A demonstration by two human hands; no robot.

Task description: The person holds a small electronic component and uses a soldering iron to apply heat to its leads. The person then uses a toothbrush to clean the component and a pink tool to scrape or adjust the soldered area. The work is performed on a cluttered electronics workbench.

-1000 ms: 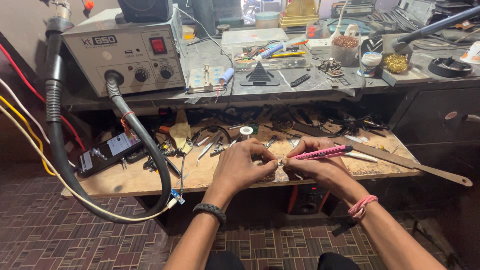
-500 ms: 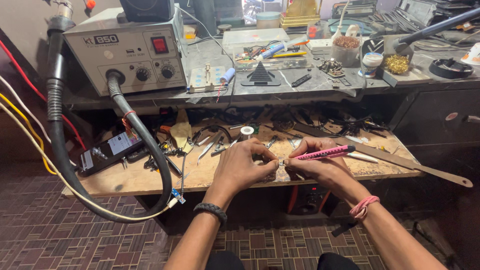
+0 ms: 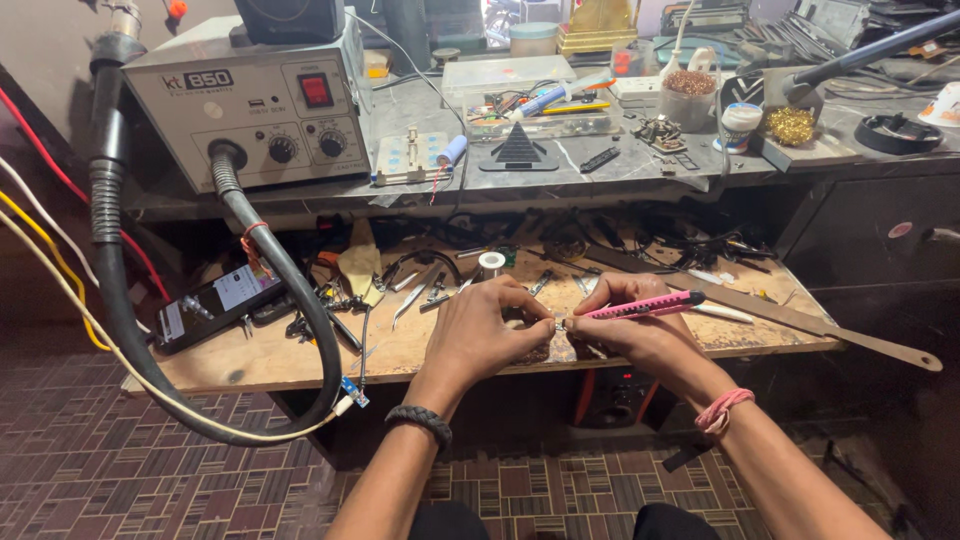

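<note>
Left hand (image 3: 490,335) pinches a small part (image 3: 560,324) against right hand's (image 3: 640,335) gripped pink tool (image 3: 645,306).

Head view (close) over workbench (image 3: 300,355)

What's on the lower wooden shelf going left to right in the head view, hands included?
Black phone → thick black hose → tweezers → solder spool → left hand → right hand holding a pink tool → long flat metal bar.
</note>
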